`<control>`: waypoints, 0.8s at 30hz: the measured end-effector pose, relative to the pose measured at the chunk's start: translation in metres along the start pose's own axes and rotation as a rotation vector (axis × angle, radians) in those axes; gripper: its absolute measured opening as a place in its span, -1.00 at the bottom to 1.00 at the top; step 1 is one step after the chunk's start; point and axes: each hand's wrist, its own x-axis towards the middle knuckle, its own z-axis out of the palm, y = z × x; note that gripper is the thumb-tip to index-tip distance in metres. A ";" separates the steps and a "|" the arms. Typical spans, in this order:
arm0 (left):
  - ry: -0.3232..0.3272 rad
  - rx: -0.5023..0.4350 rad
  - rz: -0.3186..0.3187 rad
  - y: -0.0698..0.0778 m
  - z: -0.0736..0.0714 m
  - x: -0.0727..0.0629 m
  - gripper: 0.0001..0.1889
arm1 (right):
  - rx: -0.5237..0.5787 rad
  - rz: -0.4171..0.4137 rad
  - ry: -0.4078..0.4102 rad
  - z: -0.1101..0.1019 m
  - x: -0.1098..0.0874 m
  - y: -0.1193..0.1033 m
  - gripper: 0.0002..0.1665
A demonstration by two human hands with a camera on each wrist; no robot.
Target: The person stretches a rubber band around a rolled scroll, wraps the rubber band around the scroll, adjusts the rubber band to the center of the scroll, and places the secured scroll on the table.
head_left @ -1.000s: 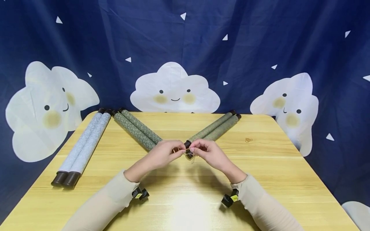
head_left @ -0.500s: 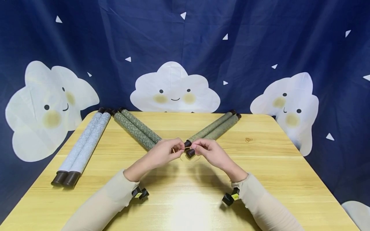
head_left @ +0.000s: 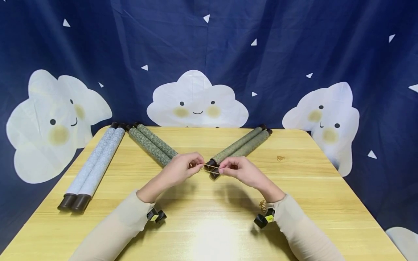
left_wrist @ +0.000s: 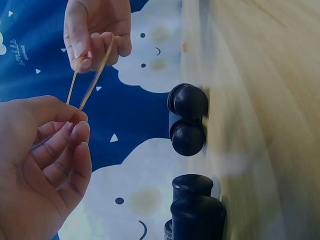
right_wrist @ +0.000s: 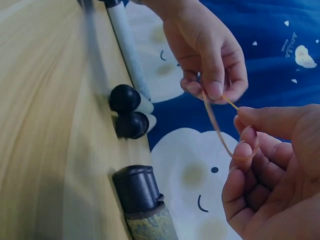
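A thin tan rubber band (head_left: 211, 166) is stretched between the two hands above the table, seen as two strands in the head view. My left hand (head_left: 180, 169) pinches one end between thumb and forefinger. At the other end, my right hand (head_left: 242, 171) holds the rubber band with its fingertips; the right wrist view has the loop (right_wrist: 216, 127) passing round its curled fingers. Right behind the hands lies a pair of olive rolled scrolls (head_left: 240, 145) with dark end caps. A pair of dark green patterned scrolls (head_left: 152, 146) reaches behind the left hand, which hides their near ends.
A pair of pale blue scrolls (head_left: 94, 166) lies along the left of the wooden table (head_left: 209, 214). Small loose rubber bands (head_left: 281, 158) lie at the right, and more tan bands (head_left: 262, 205) show beside the right cuff. A blue cloud-print curtain (head_left: 209, 43) hangs behind.
The hands have moved slightly apart, the left one to the left and up, drawing the rubber band longer between them. Tan bands beside the right cuff have come into view.
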 end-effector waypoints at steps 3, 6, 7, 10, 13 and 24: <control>-0.005 0.014 -0.015 0.000 -0.001 0.000 -0.92 | -0.011 -0.008 0.008 -0.004 0.000 0.003 -0.90; -0.017 0.030 -0.001 0.000 -0.001 0.001 -0.92 | -0.001 -0.015 0.024 -0.009 0.000 0.005 -0.87; -0.022 0.034 0.005 0.000 0.000 0.001 -0.92 | 0.006 -0.016 0.032 -0.010 0.001 0.006 -0.85; -0.040 0.041 0.019 -0.001 0.002 0.002 -0.91 | 0.048 -0.016 0.059 -0.014 0.000 0.007 -0.83; -0.068 0.042 0.013 -0.002 0.006 0.002 -0.89 | 0.109 -0.017 0.097 -0.020 0.000 0.007 -0.83; -0.094 0.023 0.009 0.007 0.017 0.016 -0.89 | 0.036 -0.015 0.135 -0.024 -0.004 0.005 -0.89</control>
